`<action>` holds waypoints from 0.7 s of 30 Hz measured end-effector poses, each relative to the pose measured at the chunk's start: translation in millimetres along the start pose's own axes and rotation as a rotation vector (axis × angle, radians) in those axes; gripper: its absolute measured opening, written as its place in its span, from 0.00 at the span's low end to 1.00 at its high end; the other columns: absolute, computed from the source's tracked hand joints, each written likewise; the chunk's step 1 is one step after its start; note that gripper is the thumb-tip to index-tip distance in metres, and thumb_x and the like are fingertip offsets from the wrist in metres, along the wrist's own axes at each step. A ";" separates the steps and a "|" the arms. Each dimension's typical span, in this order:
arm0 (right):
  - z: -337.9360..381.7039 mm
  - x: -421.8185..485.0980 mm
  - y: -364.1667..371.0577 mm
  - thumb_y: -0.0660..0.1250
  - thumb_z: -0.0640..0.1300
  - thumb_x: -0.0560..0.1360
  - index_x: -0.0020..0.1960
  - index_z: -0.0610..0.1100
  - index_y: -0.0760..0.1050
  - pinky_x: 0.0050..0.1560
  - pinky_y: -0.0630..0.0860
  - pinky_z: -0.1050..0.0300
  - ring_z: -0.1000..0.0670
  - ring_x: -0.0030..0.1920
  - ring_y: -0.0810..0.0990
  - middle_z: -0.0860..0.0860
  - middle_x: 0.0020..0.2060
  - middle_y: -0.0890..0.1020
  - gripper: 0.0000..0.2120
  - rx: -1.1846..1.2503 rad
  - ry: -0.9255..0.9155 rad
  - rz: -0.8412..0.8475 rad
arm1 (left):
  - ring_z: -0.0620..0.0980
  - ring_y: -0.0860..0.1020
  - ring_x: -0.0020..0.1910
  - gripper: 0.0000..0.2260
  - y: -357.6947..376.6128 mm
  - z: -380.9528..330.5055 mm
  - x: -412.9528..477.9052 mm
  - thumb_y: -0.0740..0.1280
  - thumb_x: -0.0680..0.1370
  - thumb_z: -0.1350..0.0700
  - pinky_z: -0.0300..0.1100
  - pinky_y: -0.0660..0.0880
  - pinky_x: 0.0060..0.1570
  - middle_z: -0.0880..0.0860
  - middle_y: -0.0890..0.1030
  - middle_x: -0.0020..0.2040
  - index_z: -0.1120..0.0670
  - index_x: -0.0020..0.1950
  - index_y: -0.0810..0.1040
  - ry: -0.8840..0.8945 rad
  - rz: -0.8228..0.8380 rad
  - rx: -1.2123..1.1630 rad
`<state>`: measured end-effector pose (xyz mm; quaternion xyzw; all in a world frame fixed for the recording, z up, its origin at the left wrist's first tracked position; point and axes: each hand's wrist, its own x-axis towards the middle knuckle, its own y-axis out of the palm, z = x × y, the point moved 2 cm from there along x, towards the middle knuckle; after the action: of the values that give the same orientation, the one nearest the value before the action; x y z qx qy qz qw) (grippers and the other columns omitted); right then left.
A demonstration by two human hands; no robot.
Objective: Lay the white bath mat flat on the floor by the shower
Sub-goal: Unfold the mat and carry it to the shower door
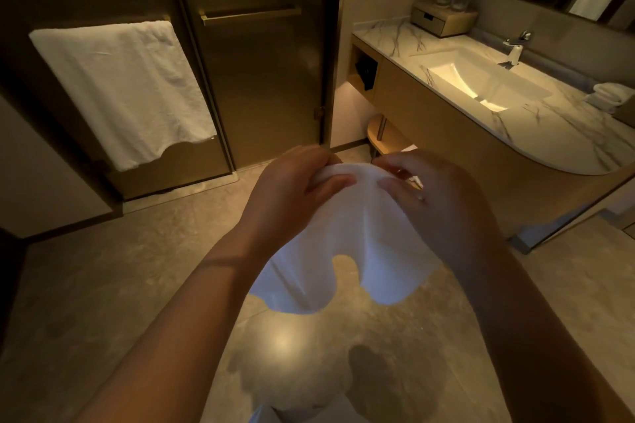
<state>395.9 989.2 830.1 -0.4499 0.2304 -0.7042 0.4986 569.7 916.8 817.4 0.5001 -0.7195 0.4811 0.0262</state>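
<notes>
Both hands, left hand [292, 196] and right hand [436, 203], pinch the top edge of the white bath mat [343, 251] in their fingers, and it hangs above the floor [137, 285] before the shower door [261, 79].

1. Both bare forearms reach forward from the bottom edge, converging toward the middle.
2. Left hand [292, 192] is up at chest height, back toward the camera, fingers curled and pinched with the thumb.
3. Right hand [436, 196] sits just beside it at the same level, fingers bent, thumb pressing inward.
</notes>
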 end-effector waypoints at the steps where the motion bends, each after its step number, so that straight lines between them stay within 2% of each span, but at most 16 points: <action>1: 1.4 -0.2 3.1 0.65 0.48 0.76 0.57 0.49 0.78 0.42 0.69 0.65 0.58 0.45 0.76 0.56 0.47 0.81 0.11 -0.001 -0.007 -0.003 | 0.38 0.72 0.38 0.06 0.9 -0.1 0.9 0.65 0.76 0.49 0.27 0.64 0.36 0.44 0.74 0.39 0.50 0.45 0.77 0.000 0.009 0.011; 5: 0.0 1.7 10.0 0.64 0.47 0.77 0.53 0.48 0.79 0.41 0.66 0.68 0.57 0.43 0.75 0.58 0.43 0.78 0.08 -0.013 0.015 -0.033 | 0.38 0.71 0.37 0.06 2.1 8.1 -2.6 0.67 0.75 0.48 0.31 0.65 0.35 0.44 0.75 0.39 0.50 0.46 0.77 -0.005 0.053 0.045; 9: 0.4 2.9 10.6 0.62 0.46 0.77 0.51 0.47 0.78 0.41 0.63 0.71 0.58 0.44 0.73 0.57 0.44 0.78 0.07 -0.042 -0.017 -0.085 | 0.41 0.69 0.34 0.09 1.6 19.1 -10.0 0.68 0.73 0.44 0.33 0.63 0.33 0.41 0.71 0.35 0.48 0.43 0.77 -0.009 0.110 0.098; 13: -5.9 3.7 1.8 0.61 0.46 0.78 0.52 0.48 0.77 0.41 0.65 0.67 0.57 0.45 0.73 0.56 0.44 0.77 0.07 -0.015 0.037 -0.165 | 0.41 0.68 0.31 0.11 -3.0 31.2 -18.0 0.70 0.72 0.45 0.41 0.61 0.30 0.42 0.68 0.29 0.43 0.36 0.69 -0.071 0.174 0.090; 15: -11.7 3.9 -3.6 0.61 0.46 0.78 0.53 0.48 0.77 0.41 0.66 0.63 0.56 0.45 0.74 0.54 0.45 0.79 0.08 -0.007 0.073 -0.190 | 0.41 0.69 0.31 0.13 -4.7 34.0 -19.9 0.69 0.73 0.45 0.39 0.60 0.30 0.42 0.69 0.29 0.40 0.34 0.66 -0.100 0.173 0.103; 17: -16.2 3.9 -6.4 0.61 0.46 0.78 0.54 0.48 0.77 0.42 0.66 0.61 0.56 0.45 0.73 0.53 0.46 0.80 0.08 -0.036 0.089 -0.178 | 0.40 0.70 0.32 0.11 -4.5 31.2 -18.9 0.68 0.74 0.47 0.36 0.60 0.31 0.41 0.71 0.30 0.42 0.35 0.69 -0.098 0.146 0.091; 19: -16.9 3.9 -5.1 0.63 0.46 0.77 0.56 0.49 0.76 0.40 0.66 0.65 0.57 0.46 0.73 0.55 0.48 0.79 0.09 -0.028 0.078 -0.124 | 0.38 0.72 0.34 0.06 -2.2 24.3 -15.7 0.68 0.75 0.48 0.31 0.62 0.32 0.40 0.73 0.33 0.44 0.39 0.73 -0.078 0.118 0.062; 21: -12.4 4.4 2.1 0.65 0.48 0.75 0.61 0.51 0.74 0.44 0.63 0.70 0.60 0.49 0.71 0.59 0.50 0.75 0.14 0.013 0.040 -0.009 | 0.37 0.70 0.34 0.05 1.4 16.1 -11.0 0.67 0.75 0.47 0.29 0.63 0.33 0.39 0.72 0.34 0.45 0.41 0.74 -0.040 0.114 0.088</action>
<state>385.8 982.9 824.2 -0.4335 0.2337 -0.7167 0.4937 581.3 912.9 802.2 0.4685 -0.7255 0.5028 -0.0375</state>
